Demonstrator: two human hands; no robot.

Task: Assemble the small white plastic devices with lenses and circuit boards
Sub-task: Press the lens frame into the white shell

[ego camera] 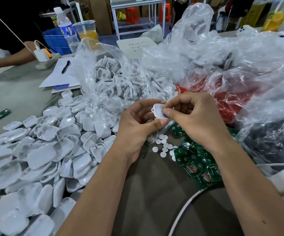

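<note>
Nearest the camera, a white cable (183, 212) curves across the dark cloth on the counter (154, 193). Both forearms come in from the near edge. Spilling over the near left is a big heap of white plastic shells (40, 155), all jumbled on top of each other. To the right of the arms sits a pile of green circuit boards (198, 165), some with round coin cells showing, and just left of that a scatter of small white lens discs (163, 147) right on the cloth.

Above the discs, in the middle, both hands meet on one white plastic housing (158, 111). The left hand (137, 126) has its fingers curled round it, thumb pressed up from below. The right hand (195, 120) pinches the housing's right edge between thumb and forefinger, other fingers curled in. So the piece is held up off the counter, between the two hands.

Farther back there's an open clear bag of white ring-shaped parts (110, 77), with a red bag (229, 101) and loads of crumpled clear plastic to its right. A lone green board (2, 114) lies far left on the counter. Beyond that, a black pen (65, 66) on some papers, a water bottle (64, 26) and a cup of orange drink (86, 30).
</note>
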